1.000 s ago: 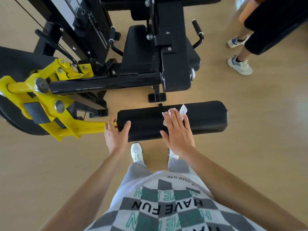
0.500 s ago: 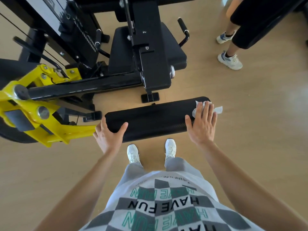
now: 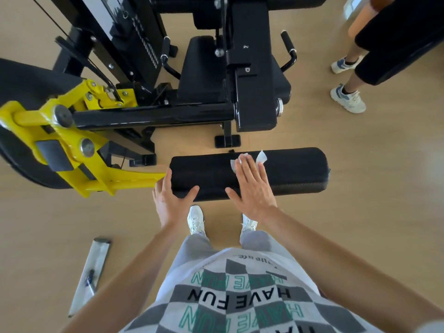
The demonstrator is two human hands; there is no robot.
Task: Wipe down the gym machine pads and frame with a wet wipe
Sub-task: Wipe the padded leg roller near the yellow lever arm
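Observation:
A long black roller pad (image 3: 293,169) lies across the view on the end of a yellow lever arm (image 3: 96,174). My right hand (image 3: 252,186) lies flat on the pad's middle, fingers straight, pressing a white wet wipe (image 3: 260,156) whose corners stick out past the fingertips. My left hand (image 3: 170,198) grips the pad's left end, thumb on the near side and fingers over the end by the yellow arm. Behind stand the machine's black frame (image 3: 153,116) and seat pad (image 3: 201,70).
A second person's legs and white-blue shoes (image 3: 348,99) stand at the upper right. A grey flat packet with a pen-like item (image 3: 91,267) lies on the wooden floor at the lower left. My own white shoes (image 3: 195,218) are just below the pad.
My right hand with the wipe has slid from the pad's right end back toward its middle. My left hand keeps its hold on the left end.

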